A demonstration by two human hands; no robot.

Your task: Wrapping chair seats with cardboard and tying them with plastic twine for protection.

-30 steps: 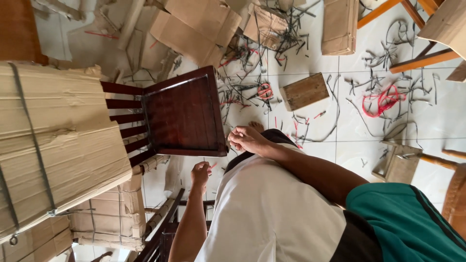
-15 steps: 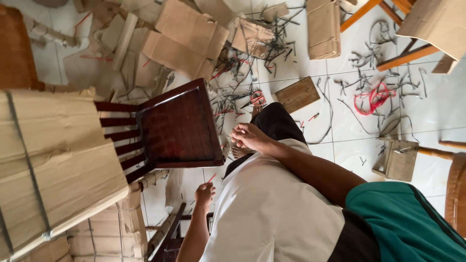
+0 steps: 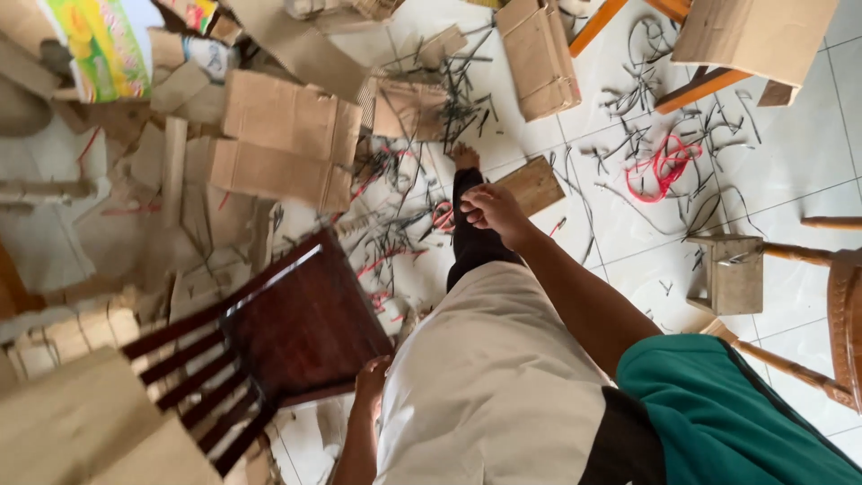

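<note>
Littered tile floor (image 3: 790,171); left hand (image 3: 371,381) grips dark chair (image 3: 301,328) seat edge, backrest pointing lower-left; right hand (image 3: 492,208) loosely curled.

The left hand (image 3: 371,382) rests at the near edge of the chair (image 3: 301,328), whose slatted back runs off to its left. The right hand (image 3: 492,208) hangs well apart, over the floor beyond the chair. Just past it lie scissors (image 3: 443,216) and a board (image 3: 532,184); cardboard (image 3: 287,135) is piled farther left, a cord (image 3: 658,168) and stool (image 3: 732,274) to its right.
</note>
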